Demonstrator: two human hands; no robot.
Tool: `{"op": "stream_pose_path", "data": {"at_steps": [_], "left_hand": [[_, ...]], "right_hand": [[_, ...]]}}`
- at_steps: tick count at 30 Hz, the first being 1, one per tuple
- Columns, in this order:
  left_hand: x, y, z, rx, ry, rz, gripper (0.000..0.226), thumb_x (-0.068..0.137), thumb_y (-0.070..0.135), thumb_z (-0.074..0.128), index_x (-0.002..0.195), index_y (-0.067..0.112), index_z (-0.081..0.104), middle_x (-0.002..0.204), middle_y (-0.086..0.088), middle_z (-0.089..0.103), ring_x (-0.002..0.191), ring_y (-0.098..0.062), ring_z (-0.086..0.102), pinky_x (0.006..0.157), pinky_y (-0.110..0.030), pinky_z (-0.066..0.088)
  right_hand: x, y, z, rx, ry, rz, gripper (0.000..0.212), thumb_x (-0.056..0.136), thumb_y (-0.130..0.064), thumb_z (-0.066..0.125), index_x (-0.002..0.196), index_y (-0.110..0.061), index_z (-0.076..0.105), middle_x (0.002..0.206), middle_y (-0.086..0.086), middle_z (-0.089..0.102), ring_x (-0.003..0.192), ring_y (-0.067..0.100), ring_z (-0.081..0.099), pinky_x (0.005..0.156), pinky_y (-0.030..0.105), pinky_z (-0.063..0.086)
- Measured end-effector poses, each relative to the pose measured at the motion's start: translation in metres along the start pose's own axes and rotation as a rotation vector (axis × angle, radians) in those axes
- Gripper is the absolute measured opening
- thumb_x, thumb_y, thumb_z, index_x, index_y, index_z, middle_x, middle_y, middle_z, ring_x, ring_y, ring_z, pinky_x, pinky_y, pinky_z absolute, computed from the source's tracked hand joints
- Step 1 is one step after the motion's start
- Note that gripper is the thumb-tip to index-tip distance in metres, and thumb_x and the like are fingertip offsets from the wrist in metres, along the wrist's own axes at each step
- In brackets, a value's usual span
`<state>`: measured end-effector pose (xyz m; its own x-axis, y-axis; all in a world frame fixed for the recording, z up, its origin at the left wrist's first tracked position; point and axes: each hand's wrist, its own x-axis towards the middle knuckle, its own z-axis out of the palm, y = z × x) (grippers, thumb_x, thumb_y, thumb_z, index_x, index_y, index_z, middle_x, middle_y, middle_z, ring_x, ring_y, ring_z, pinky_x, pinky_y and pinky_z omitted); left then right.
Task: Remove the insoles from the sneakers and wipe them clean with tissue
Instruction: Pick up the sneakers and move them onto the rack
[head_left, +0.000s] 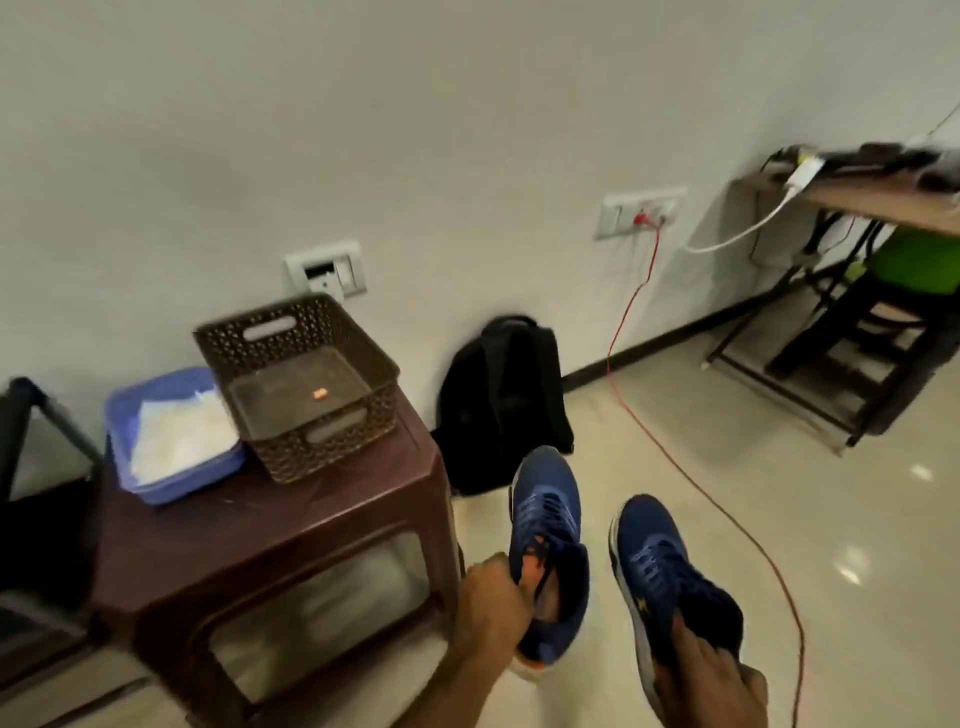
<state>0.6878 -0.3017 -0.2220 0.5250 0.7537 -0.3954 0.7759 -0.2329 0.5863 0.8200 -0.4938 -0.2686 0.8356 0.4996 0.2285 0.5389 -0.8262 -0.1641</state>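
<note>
1. Right hand (711, 686), lower right of the frame, fingers curled into the heel opening of a blue sneaker (670, 566).
2. Left hand (491, 608), lower centre, fingers gripping the collar of the second blue sneaker (548, 519), toe pointing up-frame.
3. Tissue (176, 431) fills a blue tub (156, 493) on the brown table (249, 530) at left, just beside a brown basket (332, 447).

The surface (218, 530) stands at lower left of the frame. On its far end sits the basket (332, 441), with the tub (119, 415) just left of it (tissues (176, 436) lie in the tub). Right of the surface, mid-frame, a backpack (504, 395) leans against the wall. At lower centre my left hand (488, 608) holds the left sneaker (545, 509). My right hand (711, 686) holds the right sneaker (660, 561) beside it, the two apart.
</note>
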Motion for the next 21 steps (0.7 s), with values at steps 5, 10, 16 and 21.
{"op": "stream_pose_path", "data": {"at_steps": [5, 10, 16, 21], "left_hand": [[-0.032, 0.059, -0.122, -0.045, 0.274, 0.193, 0.055, 0.094, 0.064, 0.047, 0.098, 0.013, 0.066, 0.101, -0.014, 0.072, 0.096, -0.035, 0.068, 0.074, -0.035, 0.050], [-0.097, 0.097, -0.232, -0.008, 0.389, 0.280, 0.042, 0.093, 0.043, 0.056, 0.108, 0.006, 0.069, 0.110, -0.019, 0.072, 0.103, -0.039, 0.067, 0.079, -0.037, 0.052], [-0.166, 0.083, -0.337, 0.002, 0.472, 0.268, 0.027, 0.086, 0.034, 0.063, 0.089, 0.007, 0.067, 0.088, -0.013, 0.069, 0.078, -0.033, 0.063, 0.063, -0.032, 0.043], [-0.227, 0.023, -0.430, -0.003, 0.614, 0.173, 0.031, 0.083, 0.032, 0.067, 0.097, 0.005, 0.070, 0.098, -0.018, 0.073, 0.089, -0.036, 0.069, 0.064, -0.031, 0.046]], "right_hand": [[0.042, -0.052, -0.142, -0.030, 0.060, -0.019, 0.058, 0.071, -0.035, 0.076, 0.127, -0.029, 0.063, 0.096, -0.007, 0.072, 0.087, 0.020, 0.066, 0.071, 0.033, 0.036], [0.040, -0.099, -0.256, 0.052, 0.308, -0.186, 0.021, 0.073, -0.019, 0.077, 0.088, -0.022, 0.062, 0.070, -0.005, 0.062, 0.066, 0.023, 0.057, 0.064, 0.033, 0.029], [0.032, -0.165, -0.351, 0.079, 0.470, -0.331, 0.019, 0.072, -0.018, 0.076, 0.081, -0.022, 0.059, 0.069, -0.003, 0.062, 0.065, 0.025, 0.057, 0.064, 0.037, 0.034], [0.007, -0.269, -0.406, 0.182, 0.528, -0.501, 0.016, 0.074, -0.019, 0.072, 0.080, -0.022, 0.058, 0.070, -0.004, 0.062, 0.065, 0.025, 0.056, 0.063, 0.036, 0.034]]}}
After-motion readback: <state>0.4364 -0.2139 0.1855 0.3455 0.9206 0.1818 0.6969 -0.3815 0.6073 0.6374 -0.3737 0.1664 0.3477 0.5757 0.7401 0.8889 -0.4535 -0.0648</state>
